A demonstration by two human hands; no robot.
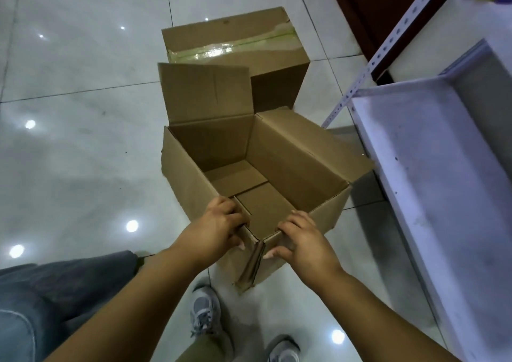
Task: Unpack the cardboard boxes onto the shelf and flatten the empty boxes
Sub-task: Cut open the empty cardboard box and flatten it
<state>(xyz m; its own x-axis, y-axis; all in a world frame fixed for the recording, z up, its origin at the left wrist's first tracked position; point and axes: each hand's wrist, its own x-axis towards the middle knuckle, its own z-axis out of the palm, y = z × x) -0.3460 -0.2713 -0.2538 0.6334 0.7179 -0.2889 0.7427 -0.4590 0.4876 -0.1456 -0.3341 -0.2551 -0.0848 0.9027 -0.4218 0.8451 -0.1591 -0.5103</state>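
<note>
Empty brown cardboard box is being flattened: left hand and right hand are gripping its near corner; collapsing it comes next

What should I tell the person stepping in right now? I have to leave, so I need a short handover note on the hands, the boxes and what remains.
Left hand and right hand each grip the near rim of the open box, either side of its near corner.
That box stands on the tiled floor, flaps up, nothing inside: unpacked, not yet flattened.
The taped box sits behind it, sealed.
The white shelf is to the right.
Left: flatten the open box, then open, unpack and flatten the taped one.
</note>
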